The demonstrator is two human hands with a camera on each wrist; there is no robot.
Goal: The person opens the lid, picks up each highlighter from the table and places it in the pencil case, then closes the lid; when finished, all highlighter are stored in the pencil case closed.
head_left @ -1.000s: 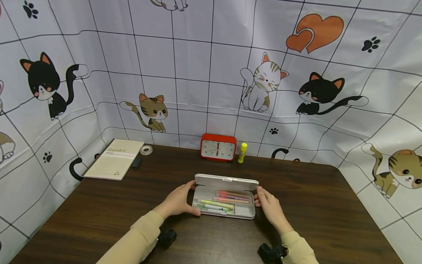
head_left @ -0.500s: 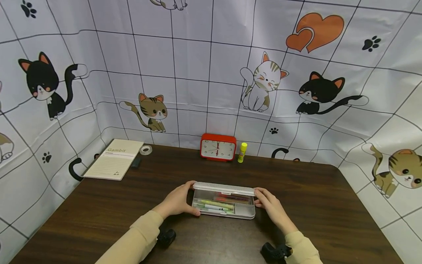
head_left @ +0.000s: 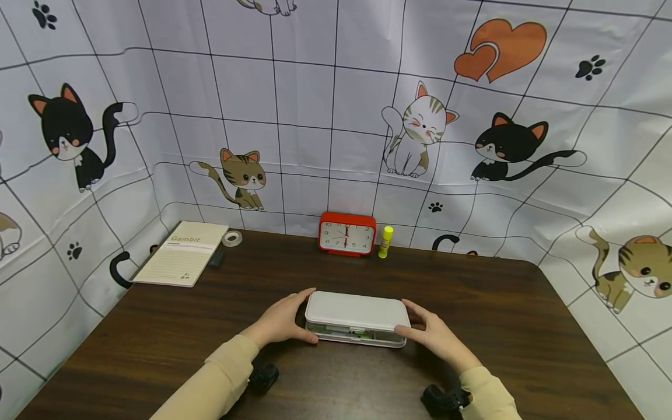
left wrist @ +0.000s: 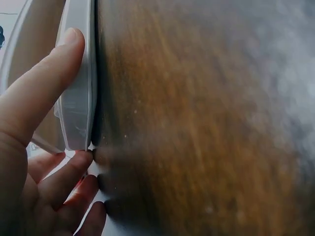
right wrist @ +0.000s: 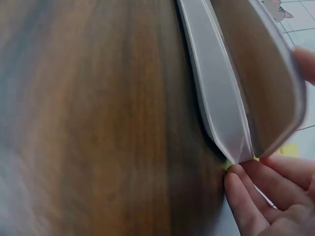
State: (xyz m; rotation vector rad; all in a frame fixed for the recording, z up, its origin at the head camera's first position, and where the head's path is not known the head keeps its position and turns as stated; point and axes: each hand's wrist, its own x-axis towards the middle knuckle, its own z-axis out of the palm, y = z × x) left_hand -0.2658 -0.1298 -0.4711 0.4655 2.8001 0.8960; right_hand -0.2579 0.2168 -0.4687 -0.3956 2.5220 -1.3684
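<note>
A white pencil case (head_left: 357, 309) lies on the table, its lid (right wrist: 275, 88) lowered most of the way with a narrow gap along the front. Through that gap some pens (head_left: 357, 333) show green; the rest of the contents is hidden. My left hand (head_left: 286, 319) grips the case's left end, thumb on the front wall and fingers round the back corner. At the right end, my right hand (head_left: 433, 335) holds the lid, thumb at its front corner, other fingers along the end and behind. The right wrist view shows fingertips touching the base's corner.
Behind the case stand a red clock (head_left: 347, 234) and a yellow glue stick (head_left: 385, 242). A notepad (head_left: 184, 254), a white tape roll (head_left: 232, 238) and a small dark object (head_left: 216, 258) lie at the back left. A cat-print curtain (head_left: 304, 116) surrounds the dark wooden table (head_left: 499, 326).
The lid has swung forward and down from standing upright, covering the pens. My right hand has followed it, its thumb now on the lid's front corner. My left hand has stayed put.
</note>
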